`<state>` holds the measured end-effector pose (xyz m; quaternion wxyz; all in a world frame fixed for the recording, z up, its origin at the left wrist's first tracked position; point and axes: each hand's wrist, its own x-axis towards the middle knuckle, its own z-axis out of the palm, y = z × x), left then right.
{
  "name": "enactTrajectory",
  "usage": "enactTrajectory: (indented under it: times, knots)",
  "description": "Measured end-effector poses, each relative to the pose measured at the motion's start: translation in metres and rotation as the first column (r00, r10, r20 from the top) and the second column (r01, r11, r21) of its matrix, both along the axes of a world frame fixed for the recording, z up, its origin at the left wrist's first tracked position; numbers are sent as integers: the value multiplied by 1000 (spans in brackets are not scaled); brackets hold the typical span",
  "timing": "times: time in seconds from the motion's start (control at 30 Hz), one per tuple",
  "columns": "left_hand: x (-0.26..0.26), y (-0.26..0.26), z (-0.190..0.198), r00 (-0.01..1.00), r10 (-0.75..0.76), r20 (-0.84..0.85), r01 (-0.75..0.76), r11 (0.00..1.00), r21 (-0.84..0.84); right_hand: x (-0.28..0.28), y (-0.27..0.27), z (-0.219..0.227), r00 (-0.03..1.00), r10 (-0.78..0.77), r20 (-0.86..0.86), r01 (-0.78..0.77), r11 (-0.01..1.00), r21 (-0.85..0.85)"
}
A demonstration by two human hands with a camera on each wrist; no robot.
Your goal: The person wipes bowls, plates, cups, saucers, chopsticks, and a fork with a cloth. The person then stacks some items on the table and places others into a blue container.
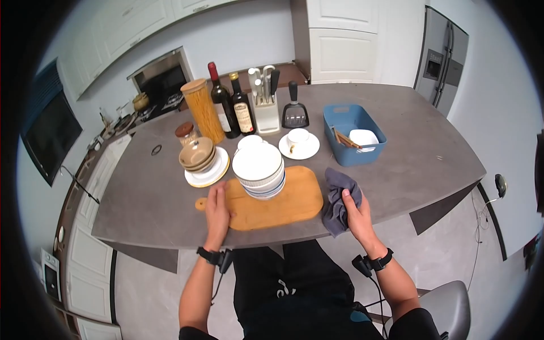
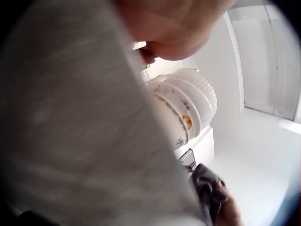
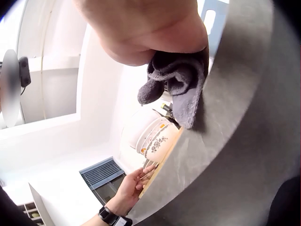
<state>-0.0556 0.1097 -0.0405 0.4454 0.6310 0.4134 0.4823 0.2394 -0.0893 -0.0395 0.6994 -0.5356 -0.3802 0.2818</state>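
Note:
My right hand (image 1: 357, 215) grips a crumpled dark grey cloth (image 1: 338, 207) beside the right end of a wooden cutting board (image 1: 303, 198). In the right wrist view, folds of the cloth (image 3: 181, 80) hang below that hand. At the board's left end, next to its knob handle, lies my left hand (image 1: 217, 212), its fingers extended along the edge. A stack of white bowls (image 1: 259, 164) stands on the board, some with blue bands. The left wrist view shows the bowls (image 2: 188, 103) side-on, their patterned sides visible, with the table surface covering much of the picture.
Left of the board, brown bowls (image 1: 197, 154) sit on white plates (image 1: 208, 174). Behind are a pasta jar (image 1: 203, 110), two bottles (image 1: 224, 107), a knife block (image 1: 265, 113) and a cup on a saucer (image 1: 306, 150). A blue bin (image 1: 354, 153) stands at the right.

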Motion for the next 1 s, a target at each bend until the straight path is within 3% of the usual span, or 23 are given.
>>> enactTrajectory:
  times: [0.07,0.1,0.17,0.2,0.23,0.27,0.3,0.33,0.37,0.43,0.47,0.5,0.6,0.67,0.7,0.73,0.77,0.83,0.9,0.93,0.97,1.0]
  knots:
    - [0,-2,-5,1000,-6,10,5,999,46,-4,6,33,956,-141,256,131,990,56]
    - [0,-4,-3,999,-34,25,34,999,22,-3,13,43,956,-150,252,140,989,55]
    - [0,-7,0,997,-62,42,63,998,-7,-4,29,57,698,-302,649,263,952,160]
    - [1,-8,1,998,-61,30,62,998,-10,-6,39,56,622,-282,731,254,955,152]
    - [2,-8,3,998,-60,19,61,998,-11,-6,47,46,621,-281,731,255,955,151]
    - [2,-8,3,998,-61,19,61,998,-12,-9,52,32,376,-106,920,227,974,19]
    - [0,-8,1,997,-75,32,75,997,-10,-11,54,20,91,97,991,238,964,-117]
    - [-1,-7,0,995,-87,46,87,996,-7,-17,51,24,-19,62,998,215,975,-56]
    - [0,-6,0,995,-84,51,84,996,-7,-16,55,43,-24,62,998,212,976,-56]
    - [1,-10,2,994,-103,44,104,995,-7,1,66,95,425,149,893,1,986,-166]
    - [2,-12,5,994,-96,51,97,995,-24,12,73,115,478,42,877,62,995,-82]
    - [1,-12,6,994,-91,52,93,995,-36,22,83,136,573,0,819,158,981,-110]
    - [2,-10,8,992,-125,15,125,991,-38,102,149,144,312,-75,947,338,940,-37]
    - [2,-9,6,996,-89,1,89,996,-26,160,192,119,213,175,961,395,884,-248]
    - [1,-8,3,996,-93,5,93,995,-32,161,201,128,211,180,961,399,881,-252]
    - [-1,-7,0,995,-98,-10,98,995,-1,156,208,140,392,438,809,408,705,-580]
    - [-1,-6,-2,994,-102,-25,103,994,30,154,215,146,562,612,557,346,438,-830]
    - [0,-6,0,995,-96,-20,97,995,15,169,229,136,529,644,552,322,450,-833]
    - [0,-9,2,996,-90,-20,90,996,-7,173,238,132,685,660,309,106,329,-938]
    - [-1,-9,4,995,-97,-38,97,995,5,166,242,136,586,741,329,184,273,-944]
    - [-1,-9,5,993,-104,-57,105,994,18,171,246,128,586,744,322,185,264,-947]
    - [-1,-8,6,993,-105,-55,105,994,10,182,250,115,686,680,259,96,269,-958]
